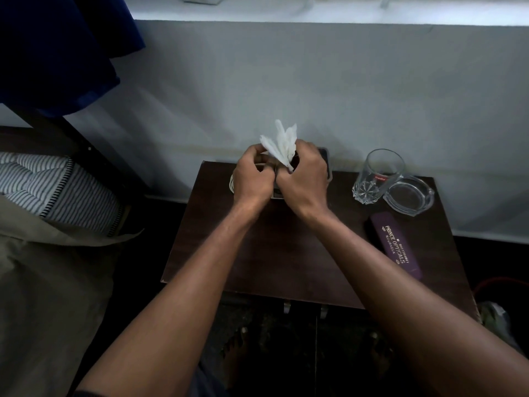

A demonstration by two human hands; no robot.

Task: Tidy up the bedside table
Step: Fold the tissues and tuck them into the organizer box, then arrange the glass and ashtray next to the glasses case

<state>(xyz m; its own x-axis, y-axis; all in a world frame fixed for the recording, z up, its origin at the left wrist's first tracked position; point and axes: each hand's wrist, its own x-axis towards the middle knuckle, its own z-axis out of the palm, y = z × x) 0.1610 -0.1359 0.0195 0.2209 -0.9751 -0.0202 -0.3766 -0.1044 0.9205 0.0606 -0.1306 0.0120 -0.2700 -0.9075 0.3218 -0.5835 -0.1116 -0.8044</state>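
Crumpled white tissue [282,144]: far centre of table [257,253], pinched between left hand [252,179] and right hand [305,179], fingers closed on it, likely bunching it for disposal. Tumbler [378,176], ashtray [409,196], spectacle case [396,247]: ranged right.

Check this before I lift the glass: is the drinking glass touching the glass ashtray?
Cannot tell. In the head view the drinking glass overlaps the ashtray rim, but both are clear, so neither contact nor a gap shows plainly.
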